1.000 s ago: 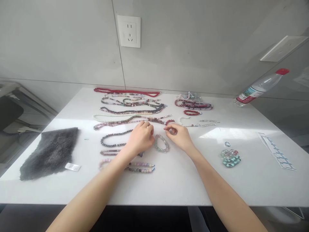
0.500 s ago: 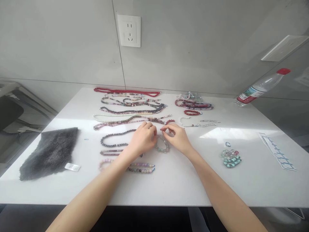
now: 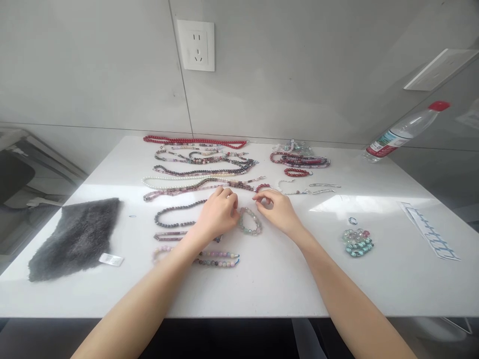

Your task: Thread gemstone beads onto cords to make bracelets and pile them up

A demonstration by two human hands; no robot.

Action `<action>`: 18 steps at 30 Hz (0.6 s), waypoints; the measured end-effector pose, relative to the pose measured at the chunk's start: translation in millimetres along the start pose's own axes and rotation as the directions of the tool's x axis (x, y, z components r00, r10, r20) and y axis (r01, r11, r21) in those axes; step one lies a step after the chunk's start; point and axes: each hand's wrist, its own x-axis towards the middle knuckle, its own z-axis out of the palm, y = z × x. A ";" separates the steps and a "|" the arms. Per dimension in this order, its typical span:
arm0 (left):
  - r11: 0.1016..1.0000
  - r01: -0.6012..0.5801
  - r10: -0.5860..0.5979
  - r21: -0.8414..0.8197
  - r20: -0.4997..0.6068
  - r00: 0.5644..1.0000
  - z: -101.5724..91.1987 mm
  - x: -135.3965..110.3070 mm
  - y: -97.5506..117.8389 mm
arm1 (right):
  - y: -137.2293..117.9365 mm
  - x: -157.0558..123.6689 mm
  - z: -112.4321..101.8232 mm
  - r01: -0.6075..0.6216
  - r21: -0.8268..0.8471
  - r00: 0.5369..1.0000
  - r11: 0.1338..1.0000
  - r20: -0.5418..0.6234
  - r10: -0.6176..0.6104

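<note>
A bead bracelet (image 3: 251,231) of translucent pink and pale green beads lies in a ring on the table between my hands. My left hand (image 3: 220,212) is at its left edge, with curled fingers pressed together; whatever they pinch is too small or hidden to make out. To the upper right of the ring, my right hand (image 3: 277,211) has thumb and index finger brought together, and I cannot make out anything between them. Behind my left hand, a dark bead strand (image 3: 175,223) is partly hidden. Nearer me, a strand of pastel beads (image 3: 219,263) runs under my left forearm.
Several bead strands (image 3: 202,171) lie in rows at the back of the white table. Red bracelets (image 3: 297,172) and bagged beads sit back right, near a tilted water bottle (image 3: 389,139). Turquoise beads (image 3: 359,248) lie right, a dark furry cloth (image 3: 77,237) left.
My hands have drawn slightly apart, the left one leftward and the right one rightward. More of the bracelet's ring now shows between them.
</note>
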 end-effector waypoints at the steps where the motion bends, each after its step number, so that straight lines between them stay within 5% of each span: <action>1: 1.000 0.001 -0.001 0.000 0.004 1.000 0.2 -0.3 0.1 | 0.4 0.1 0.0 -0.003 0.000 1.000 1.000 0.004 0.003; 11: 0.987 -0.047 0.007 -0.156 -0.245 0.969 -16.2 2.9 8.1 | -14.0 -2.3 -8.3 0.014 0.107 0.983 0.994 -0.184 0.006; 15: 0.985 0.009 -0.039 -0.171 -0.172 0.984 -16.6 4.3 2.7 | -18.4 -6.2 -8.3 0.100 -0.008 0.995 0.995 -0.014 -0.101; 18: 0.978 0.033 -0.055 -0.207 -0.102 0.993 -13.5 2.4 2.9 | -27.4 -9.4 -10.6 0.078 -0.084 0.991 0.993 0.116 -0.068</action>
